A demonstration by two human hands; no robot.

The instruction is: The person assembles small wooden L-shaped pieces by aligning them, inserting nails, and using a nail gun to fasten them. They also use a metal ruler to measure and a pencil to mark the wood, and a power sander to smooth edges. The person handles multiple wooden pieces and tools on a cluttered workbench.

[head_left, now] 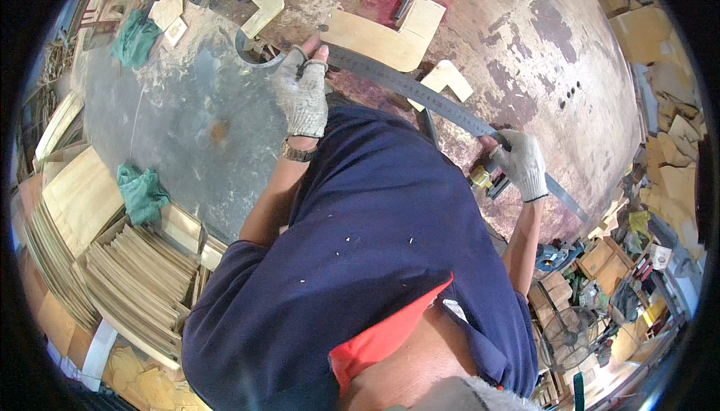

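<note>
Left hand: in a grey fingerless glove with a wristwatch below it, at about 11 o'clock from the person's chest. The fingers are curled over the upper end of the long steel ruler, thumb and fingertips pressing it down.

Right hand: in a white knit glove, out at about 2 o'clock. It is closed around the ruler farther down its length; how tight the grip is I cannot tell.

Ruler: a long dark metal strip running on a slant from 11 o'clock down to 3 o'clock across the tabletop, its far tip sticking out past the right hand.

L-shaped plywood piece: lies flat at 12 o'clock, just above the ruler's upper end, near the left hand.

Small L-shaped offcut: farther out at 11 o'clock, apart from the hands.

Pale offcut: just above the ruler's middle; touching or not, I cannot tell.

Yellow-and-black tool: close under the right hand, partly hidden.

Green rags: one at 10 o'clock, one at 9 o'clock.

Stacked plywood sheets: piled at 8 o'clock.

Fan: at 4 o'clock among the clutter.
</note>
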